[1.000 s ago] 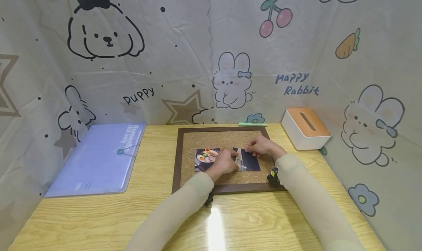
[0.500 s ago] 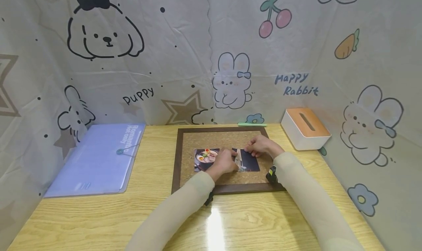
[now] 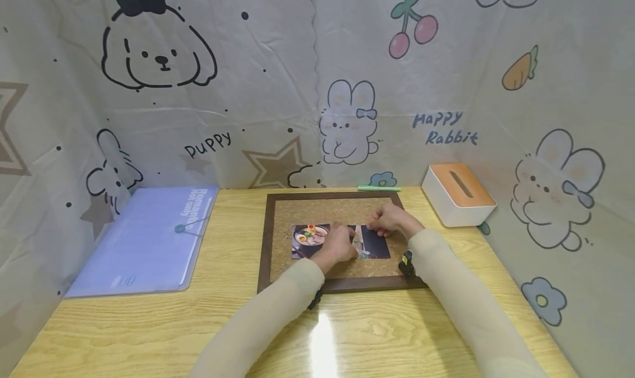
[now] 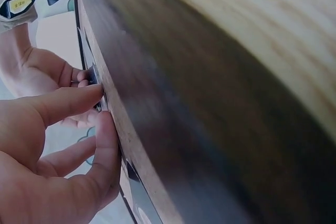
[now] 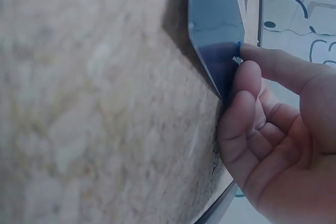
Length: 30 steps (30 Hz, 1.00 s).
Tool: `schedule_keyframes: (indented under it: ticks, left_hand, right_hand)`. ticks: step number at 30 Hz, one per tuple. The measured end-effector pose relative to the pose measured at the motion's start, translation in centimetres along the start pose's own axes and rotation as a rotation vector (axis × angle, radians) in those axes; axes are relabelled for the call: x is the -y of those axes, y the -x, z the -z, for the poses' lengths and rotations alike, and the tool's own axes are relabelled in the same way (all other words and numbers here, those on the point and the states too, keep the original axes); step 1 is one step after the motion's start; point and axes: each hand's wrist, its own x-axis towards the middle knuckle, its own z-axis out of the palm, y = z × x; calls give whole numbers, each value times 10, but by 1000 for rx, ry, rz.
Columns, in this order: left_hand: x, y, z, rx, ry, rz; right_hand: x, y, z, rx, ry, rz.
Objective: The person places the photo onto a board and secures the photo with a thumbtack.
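On a wood-framed corkboard (image 3: 297, 210), a dark photo (image 3: 377, 243) with a pale strip lies right of a ramen photo (image 3: 300, 251). My left hand (image 3: 339, 244) presses its fingertips on the dark photo's left part, thumb and forefinger spread; it covers the ramen photo's right side. At the dark photo's far edge, my right hand (image 3: 392, 219) pinches a tiny blue push pin (image 5: 240, 46) between thumb and forefinger, its other fingers curled against the board. In the right wrist view, the photo's near edge stands slightly off the cork.
A blue document folder (image 3: 144, 240) with a string closure lies at the left. Behind the board is a green pen (image 3: 379, 188). To the right stands a white tissue box (image 3: 458, 199) with a wood-coloured lid. Patterned sheets enclose the table (image 3: 223, 328) at the back and sides.
Both hands stay at the dark photo in nearly the same pose. The whole scene shifts very slightly in the head view; nothing is let go.
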Motion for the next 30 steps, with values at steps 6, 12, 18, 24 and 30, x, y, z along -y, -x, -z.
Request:
schedule_keyframes:
  ticks: [6,12,18,24,30]
  left_hand:
    - [0,-2,1,-6,-11,-36]
    - [3,1,11,1,81,-38]
    - [15,9,30,44,174,-8]
    - [33,18,59,21,101,-30]
    - [60,31,95,-17,47,-52]
  right_hand:
    - [-2,4,2,-22,26,32]
    - [-6,12,6,-44,46,89]
    - [-8,27,13,-96,132,129]
    - [-6,46,28,-181,279,177]
    - [-10,60,44,-282,402,270]
